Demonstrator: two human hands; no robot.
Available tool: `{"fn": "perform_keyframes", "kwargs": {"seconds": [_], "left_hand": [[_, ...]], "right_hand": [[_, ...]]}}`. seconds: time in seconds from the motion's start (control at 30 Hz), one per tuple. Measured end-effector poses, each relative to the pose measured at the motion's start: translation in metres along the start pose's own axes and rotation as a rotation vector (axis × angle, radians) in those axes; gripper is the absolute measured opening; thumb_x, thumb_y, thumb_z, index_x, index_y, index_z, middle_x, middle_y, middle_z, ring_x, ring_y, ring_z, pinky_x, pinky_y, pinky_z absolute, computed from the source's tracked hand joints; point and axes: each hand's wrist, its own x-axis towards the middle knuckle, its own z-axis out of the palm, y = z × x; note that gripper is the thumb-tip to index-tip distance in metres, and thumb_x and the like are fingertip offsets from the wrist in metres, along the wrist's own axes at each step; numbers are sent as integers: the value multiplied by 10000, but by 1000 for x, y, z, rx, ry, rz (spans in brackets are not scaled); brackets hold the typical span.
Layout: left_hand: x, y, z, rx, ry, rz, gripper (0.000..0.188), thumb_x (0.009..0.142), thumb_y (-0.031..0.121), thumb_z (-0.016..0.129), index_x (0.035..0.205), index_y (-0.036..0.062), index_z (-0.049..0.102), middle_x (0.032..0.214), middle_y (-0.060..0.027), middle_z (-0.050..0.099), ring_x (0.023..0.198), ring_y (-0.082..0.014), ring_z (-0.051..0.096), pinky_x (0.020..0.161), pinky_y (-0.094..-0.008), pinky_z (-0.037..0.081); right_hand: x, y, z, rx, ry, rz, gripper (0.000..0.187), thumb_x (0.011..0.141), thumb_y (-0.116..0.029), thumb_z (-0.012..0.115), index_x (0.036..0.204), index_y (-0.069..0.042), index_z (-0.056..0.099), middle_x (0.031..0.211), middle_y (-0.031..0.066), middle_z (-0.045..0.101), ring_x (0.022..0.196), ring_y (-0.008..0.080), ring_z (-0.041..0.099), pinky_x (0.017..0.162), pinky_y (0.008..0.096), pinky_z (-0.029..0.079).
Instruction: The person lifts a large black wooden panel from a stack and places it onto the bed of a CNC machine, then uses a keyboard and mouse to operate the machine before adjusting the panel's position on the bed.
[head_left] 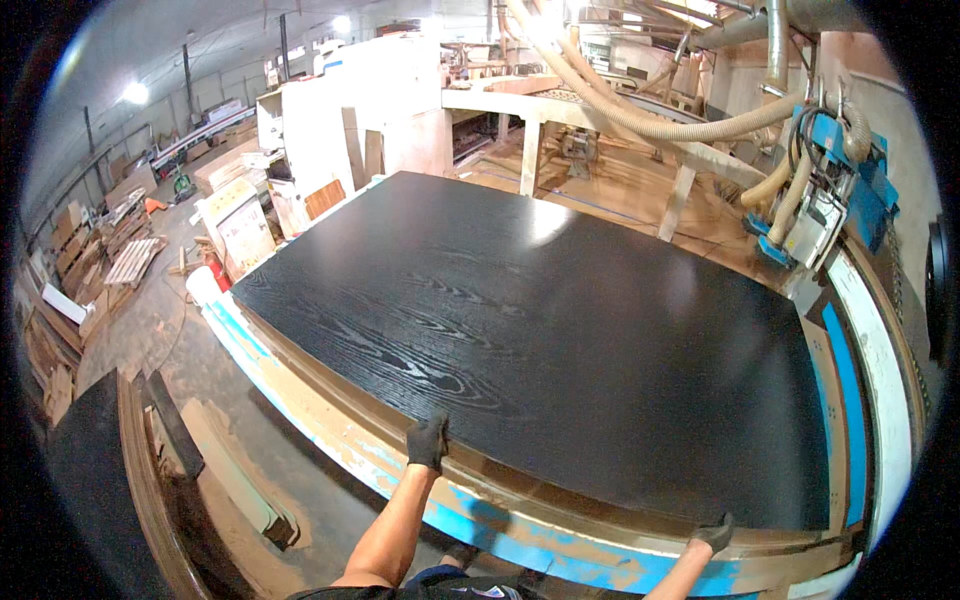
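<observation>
Black panel (560, 350) — left hand (427, 443), right hand (714, 535) at edge — illegible shirt print (495, 592)

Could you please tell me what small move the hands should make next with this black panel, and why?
Perhaps a light, even two-handed nudge of the black panel: it lies across the blue-and-tan bed, with the gloved left hand near the middle of its near edge and the gloved right hand toward that edge's right end.

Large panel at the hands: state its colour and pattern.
The panel is black with paler, wavy wood-grain lines, best seen in the head view.
</observation>
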Motion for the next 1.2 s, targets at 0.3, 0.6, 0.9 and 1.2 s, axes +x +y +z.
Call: {"fn": "perform_keyframes", "kwargs": {"seconds": [0.3,0.6,0.9,1.2], "left_hand": [[7,-13,-5,76,122,-11,461,843,361,746,538,70,559,497,-31,496,403,-154,447,409,-336,328],[5,-14,-10,26,161,-98,416,826,352,750,560,87,572,481,-27,480,392,-156,428,415,-336,318],[12,-9,1,-48,160,-129,318,824,304,755,730,22,641,680,-59,610,533,-179,543,493,-376,460],[77,-22,-26,60,-2,-398,313,901,381,655,778,124,524,575,-35,462,440,-181,488,391,-329,433]], "right_hand": [[12,22,7,-5,-46,129,369,837,-266,683,1102,-10,676,1153,108,653,1016,288,605,906,430,491],[14,27,-9,21,17,127,393,849,-321,671,1110,-27,685,1189,99,654,1038,297,604,915,436,490],[1,59,5,49,-12,143,386,852,-313,616,1101,-25,680,1152,85,667,1009,292,610,957,438,456],[-25,65,40,11,-14,126,440,876,-278,599,1190,30,610,1242,131,608,1052,324,597,949,462,480]]}}
